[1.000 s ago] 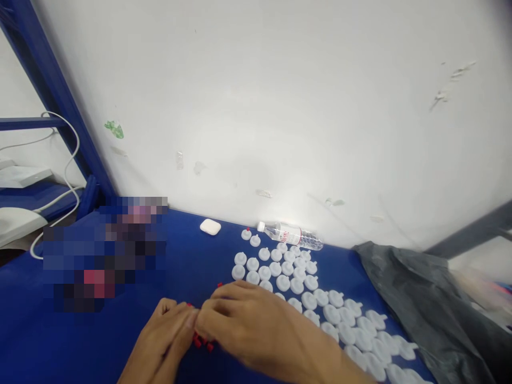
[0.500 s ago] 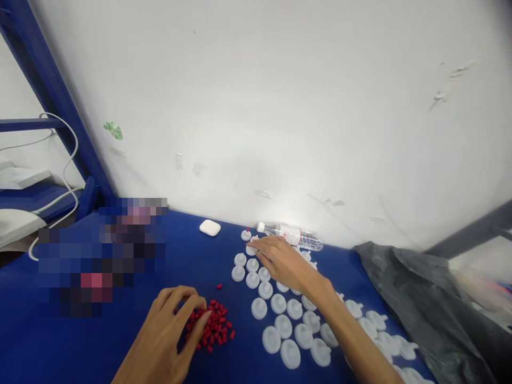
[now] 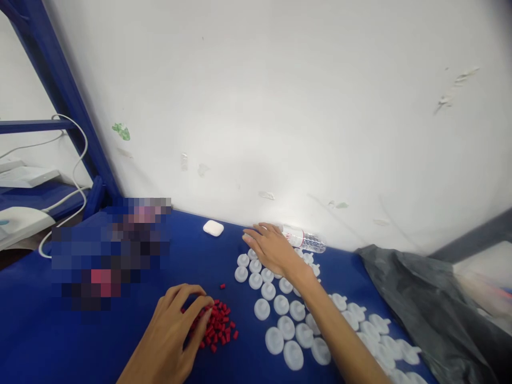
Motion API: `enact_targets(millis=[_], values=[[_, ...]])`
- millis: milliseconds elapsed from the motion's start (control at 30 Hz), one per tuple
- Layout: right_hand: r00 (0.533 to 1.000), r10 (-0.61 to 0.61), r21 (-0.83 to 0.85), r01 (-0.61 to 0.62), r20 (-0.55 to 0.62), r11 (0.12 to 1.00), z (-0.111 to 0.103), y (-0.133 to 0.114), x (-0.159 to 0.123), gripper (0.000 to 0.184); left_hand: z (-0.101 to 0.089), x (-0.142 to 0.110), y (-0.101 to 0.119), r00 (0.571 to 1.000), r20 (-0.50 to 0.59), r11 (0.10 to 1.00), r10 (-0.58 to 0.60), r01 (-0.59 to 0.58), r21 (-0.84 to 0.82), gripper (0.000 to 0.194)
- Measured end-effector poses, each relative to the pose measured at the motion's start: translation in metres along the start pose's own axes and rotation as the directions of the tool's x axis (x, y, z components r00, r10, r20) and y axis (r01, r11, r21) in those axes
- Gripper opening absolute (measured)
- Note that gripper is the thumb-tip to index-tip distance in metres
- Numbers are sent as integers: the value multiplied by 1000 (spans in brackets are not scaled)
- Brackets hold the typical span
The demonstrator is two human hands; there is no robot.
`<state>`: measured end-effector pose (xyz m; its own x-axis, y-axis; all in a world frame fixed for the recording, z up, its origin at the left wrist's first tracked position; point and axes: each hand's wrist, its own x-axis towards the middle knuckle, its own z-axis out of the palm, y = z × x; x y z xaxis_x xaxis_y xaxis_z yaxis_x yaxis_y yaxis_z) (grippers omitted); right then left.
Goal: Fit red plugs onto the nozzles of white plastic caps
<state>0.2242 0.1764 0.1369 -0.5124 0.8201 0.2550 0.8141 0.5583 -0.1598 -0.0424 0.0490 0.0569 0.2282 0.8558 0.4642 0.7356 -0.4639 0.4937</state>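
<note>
My left hand [image 3: 178,322] is curled at the near edge of a loose pile of small red plastic cylinders [image 3: 222,325]. Its thumb and index tips come close together over the pile; whatever lies between them cannot be made out. Reaching across the far end of a group of white, translucent round discs with raised stems [image 3: 280,304], my right hand [image 3: 272,250] has its fingers stretched out to the left, and no held object shows. It covers some of the farthest discs and the neck of a clear plastic bottle [image 3: 304,239].
A white rounded case [image 3: 213,228] lies near the wall on the blue table [image 3: 188,256]. Dark grey sheeting [image 3: 416,293] lies at the right. A blue frame [image 3: 76,96] and white cable [image 3: 82,160] stand at the left. Part of the left side is pixelated.
My right hand has shifted slightly back toward the wall, its fingers now covering the bottle's cap and the disc with a red tip. My left hand stays at the red pile.
</note>
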Motion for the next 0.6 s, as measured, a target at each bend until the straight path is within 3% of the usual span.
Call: enact_targets(millis=[167,300,467,600], values=[[1000,-10,62,8,27,998,8,4,6,37,-7,3,5,998,-51,1000,-27,27,-5,24],[999,-32,179,29,12,983,-19,-5,3,25,-9,0,6,991,-129,999,-47,44,-25,21],[992,-116,317,94,51,944,-53,-50,-15,9,-13,1,9,978,-202,998,-52,45,-38,24],[935,-302,469,185,188,864,-50,-90,-26,44,-15,10,15,981,-193,999,-27,19,-41,33]])
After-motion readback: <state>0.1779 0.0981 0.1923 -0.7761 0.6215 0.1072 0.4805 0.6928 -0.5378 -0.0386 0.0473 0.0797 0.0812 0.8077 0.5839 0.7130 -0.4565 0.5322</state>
